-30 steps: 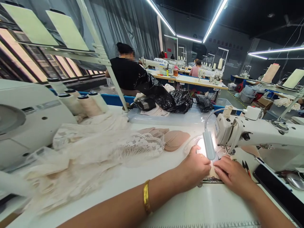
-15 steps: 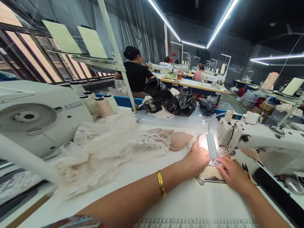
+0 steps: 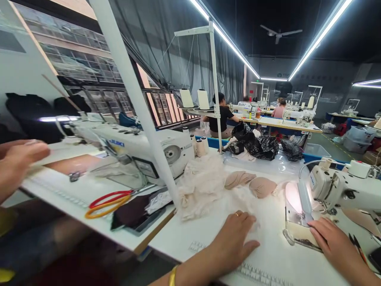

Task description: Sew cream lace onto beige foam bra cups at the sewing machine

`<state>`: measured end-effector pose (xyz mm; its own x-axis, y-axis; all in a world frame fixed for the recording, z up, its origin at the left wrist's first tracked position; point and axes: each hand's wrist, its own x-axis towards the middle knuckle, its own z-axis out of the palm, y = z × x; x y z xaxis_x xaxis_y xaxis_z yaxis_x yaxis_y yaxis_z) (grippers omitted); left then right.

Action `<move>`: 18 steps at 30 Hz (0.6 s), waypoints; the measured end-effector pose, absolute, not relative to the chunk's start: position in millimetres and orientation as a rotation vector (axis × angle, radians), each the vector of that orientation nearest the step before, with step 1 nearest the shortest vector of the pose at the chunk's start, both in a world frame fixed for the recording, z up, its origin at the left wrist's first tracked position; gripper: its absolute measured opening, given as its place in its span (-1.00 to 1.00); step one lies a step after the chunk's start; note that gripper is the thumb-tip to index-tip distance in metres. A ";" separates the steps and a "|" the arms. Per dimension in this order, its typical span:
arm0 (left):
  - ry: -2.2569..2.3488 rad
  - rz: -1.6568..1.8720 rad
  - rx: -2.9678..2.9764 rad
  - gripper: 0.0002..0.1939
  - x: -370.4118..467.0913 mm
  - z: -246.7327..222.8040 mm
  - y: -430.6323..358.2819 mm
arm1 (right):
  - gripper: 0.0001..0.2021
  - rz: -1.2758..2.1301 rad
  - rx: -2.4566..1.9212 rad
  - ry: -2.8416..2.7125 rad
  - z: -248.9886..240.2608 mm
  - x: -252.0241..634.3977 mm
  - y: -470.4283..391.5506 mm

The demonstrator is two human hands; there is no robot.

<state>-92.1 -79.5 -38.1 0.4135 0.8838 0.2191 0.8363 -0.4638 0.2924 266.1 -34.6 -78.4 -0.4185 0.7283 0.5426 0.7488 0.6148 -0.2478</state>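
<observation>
Far left of the lamp-lit sewing machine (image 3: 342, 186), at a neighbouring table: a co-worker's hand (image 3: 22, 161), blurred; grip cannot be read. Same table, well left of the lamp-lit machine: scissors (image 3: 127, 195) lying flat, one handle red, one orange; dark fabric (image 3: 133, 212) just beside them. Behind these, also left of the lamp-lit machine: a JUKI sewing machine (image 3: 127, 139), white, name legible on the body.

Nearer the lamp-lit machine, on its own table: ivory lace fabric (image 3: 202, 180), heaped loosely; small thread cones (image 3: 201, 147) stand upright behind it. Next, near and left of the machine head: two beige bra cups (image 3: 253, 183), padded, side by side.

Left hand (image 3: 233, 238): left of the machine, toward the wearer, palm down, fingers extended, thumb apart. Sheer fabric (image 3: 244, 200) lies at its fingertips; contact uncertain. Black plastic bags (image 3: 262, 145): piled behind and left of the machine.

At the machine's front: a pale pink piece (image 3: 291, 196), brightly lit beside the gooseneck lamp (image 3: 304, 198). Right hand (image 3: 335, 240): before the machine head, fingers reaching to the lamp's lower end; whether they grip anything, cannot tell. Thread snips (image 3: 358, 247) rest just right of that hand, beside the machine.
</observation>
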 end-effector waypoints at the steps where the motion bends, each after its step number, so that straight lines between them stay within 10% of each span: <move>1: 1.553 0.485 2.513 -0.49 -91.2 -39.9 -85.8 | -0.74 0.007 -1.140 -2.237 -68.7 258.0 -40.2; 6: 1.601 0.214 2.505 -0.77 -84.3 -22.2 -93.1 | -0.70 0.434 -1.136 -2.202 -38.0 214.1 -77.4; 12: 1.025 0.840 1.761 -0.66 -80.3 8.0 -96.0 | -0.49 1.095 -1.177 -1.790 -39.6 175.2 -111.7; 18: 0.712 0.626 1.072 -0.59 -79.5 -12.9 -98.3 | -0.43 1.509 -1.020 -1.190 -37.6 151.1 -118.4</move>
<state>-79.5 -98.3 -12.9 0.6219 0.7543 -0.2105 -0.1126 0.3521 0.9292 151.1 -118.4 -37.6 -0.2239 0.9727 -0.0603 -0.1685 -0.0996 -0.9807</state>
